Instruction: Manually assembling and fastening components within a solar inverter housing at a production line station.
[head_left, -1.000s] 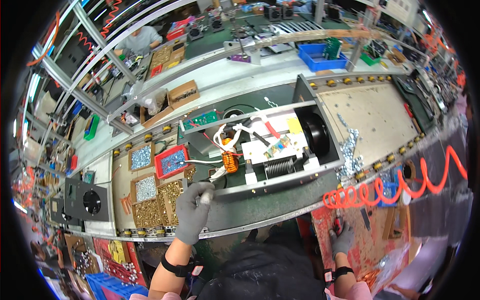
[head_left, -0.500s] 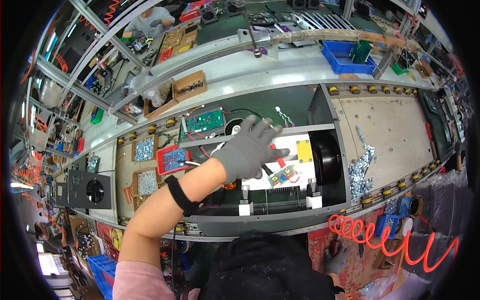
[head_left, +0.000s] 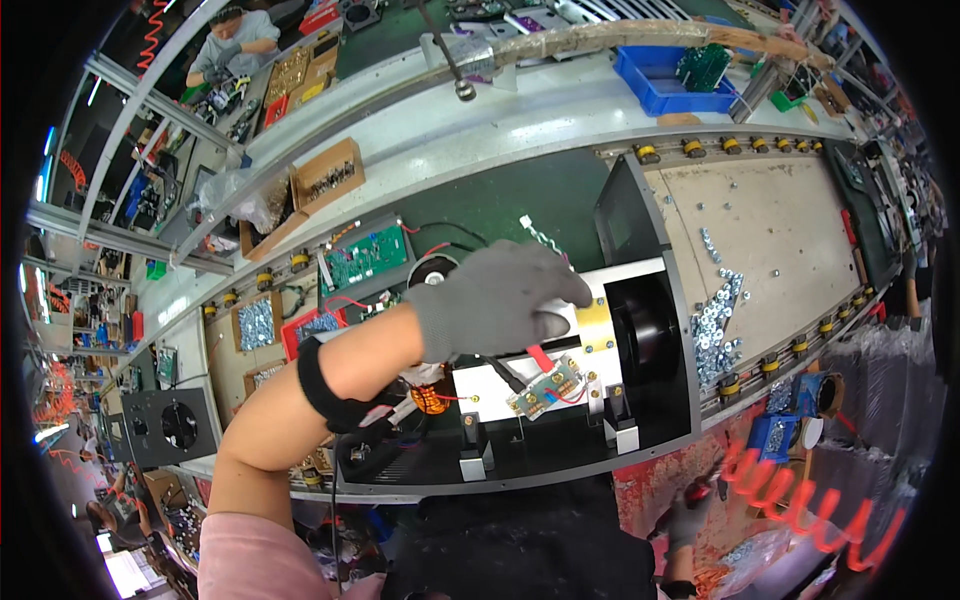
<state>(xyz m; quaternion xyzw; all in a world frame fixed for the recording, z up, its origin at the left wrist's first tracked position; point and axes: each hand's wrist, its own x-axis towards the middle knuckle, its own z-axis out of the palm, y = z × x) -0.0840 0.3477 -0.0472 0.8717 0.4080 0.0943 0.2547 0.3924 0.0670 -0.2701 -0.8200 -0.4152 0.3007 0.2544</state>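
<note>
My left hand (head_left: pixel 505 300), in a grey glove, lies palm down over the white metal plate (head_left: pixel 590 272) inside a dark metal housing (head_left: pixel 520 485). Its fingers are bent, the thumb stands apart from them, and nothing shows in its grasp. A small green circuit board (head_left: pixel 550 388) with red and black leads is just below that hand, beside a yellow patch (head_left: pixel 594 325). Low at the right, my gloved right hand (head_left: pixel 686 520) is closed round a red-and-black tool (head_left: pixel 698 490), its kind unclear. The glove and forearm hide part of the plate and wiring.
Loose metal nuts (head_left: pixel 715 320) lie right of the housing. A red coiled hose (head_left: pixel 800 495) hangs at the lower right. Small-parts boxes (head_left: pixel 258 322) stand at the left, and a blue bin (head_left: pixel 660 90) at the back. A person (head_left: pixel 235 45) sits across the bench.
My view has shifted. The spread fingers of my left hand have drawn together and bent over the plate. My right hand has come up further into view with the tool, and the hose has swung.
</note>
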